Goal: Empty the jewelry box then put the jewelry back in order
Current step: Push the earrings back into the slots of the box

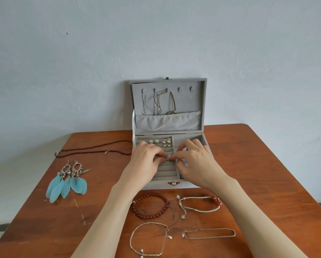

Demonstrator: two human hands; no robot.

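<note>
Open grey jewelry box (199,94), ring (168,158) inside

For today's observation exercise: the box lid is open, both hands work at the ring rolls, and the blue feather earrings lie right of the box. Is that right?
One detail is wrong. The head view shows the blue feather earrings on the table left of the jewelry box, not right. The rest stands: the lid is open, and the left hand and right hand work at the ring rolls.
</note>
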